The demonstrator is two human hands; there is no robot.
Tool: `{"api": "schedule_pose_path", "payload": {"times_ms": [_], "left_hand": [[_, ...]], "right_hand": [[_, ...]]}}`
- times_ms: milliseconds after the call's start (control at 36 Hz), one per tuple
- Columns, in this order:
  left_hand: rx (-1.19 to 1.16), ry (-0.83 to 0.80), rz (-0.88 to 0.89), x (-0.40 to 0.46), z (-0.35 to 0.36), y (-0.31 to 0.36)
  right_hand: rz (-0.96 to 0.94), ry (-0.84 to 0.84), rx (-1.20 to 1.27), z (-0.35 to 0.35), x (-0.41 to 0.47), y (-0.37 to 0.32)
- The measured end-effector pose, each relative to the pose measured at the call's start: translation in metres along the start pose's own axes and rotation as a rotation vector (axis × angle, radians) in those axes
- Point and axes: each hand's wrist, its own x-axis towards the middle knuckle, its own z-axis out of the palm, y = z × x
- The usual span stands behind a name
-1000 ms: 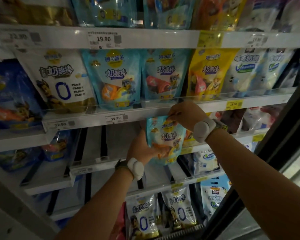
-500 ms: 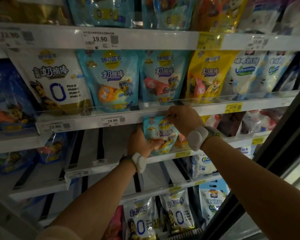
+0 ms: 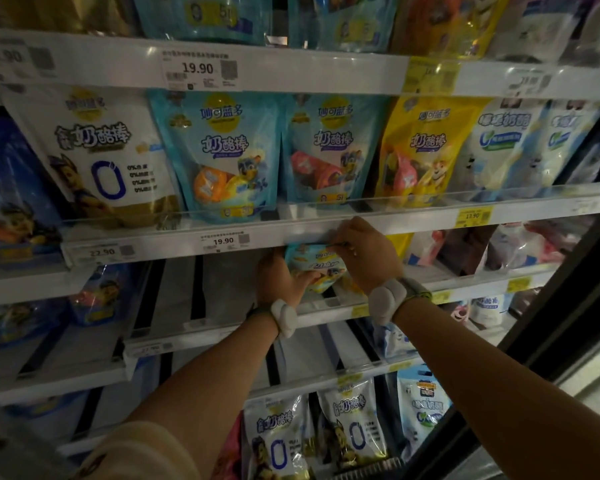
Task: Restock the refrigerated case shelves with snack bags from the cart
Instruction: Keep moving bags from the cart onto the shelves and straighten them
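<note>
Left hand (image 3: pixel 280 282): grips lower left edge of blue snack bag (image 3: pixel 315 266).
Right hand (image 3: pixel 364 252): pinches bag's top edge.
Bag location: on third shelf (image 3: pixel 329 308), beneath 19.90 price tag (image 3: pixel 223 241).

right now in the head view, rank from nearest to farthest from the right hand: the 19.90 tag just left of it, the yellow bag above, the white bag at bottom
From the right hand:
1. 19.90 tag, left, same rail.
2. Yellow bag, upper right, shelf above.
3. White bag, far below, bottom shelf.
</note>
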Motion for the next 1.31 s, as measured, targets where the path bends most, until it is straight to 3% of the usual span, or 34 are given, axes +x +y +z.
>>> {"api": "schedule_pose_path", "payload": {"times_ms": [222,472,806,1083,1306], "left_hand": [[-0.041,0.015,0.070,-0.008,-0.002,-0.004],[-0.043,0.066,-0.018,0.000,0.000,-0.014],[-0.085,0.091,-0.042,-0.003,-0.007,-0.001],[-0.217,-0.043,-0.108,-0.022,-0.030,0.011],[-0.253,-0.012,-0.198,-0.055,-0.051,0.032]], "right_hand": [[-0.006,0.045,-0.019,0.018,-0.006,0.005],[-0.086,0.065,-0.102,0.043,-0.027,0.019],[0.085,-0.242,-0.143,0.050,-0.046,0.039],[0.144,-0.203,0.110,0.054,-0.053,0.031],[0.273,-0.181,0.264,0.048,-0.078,0.010]]}}
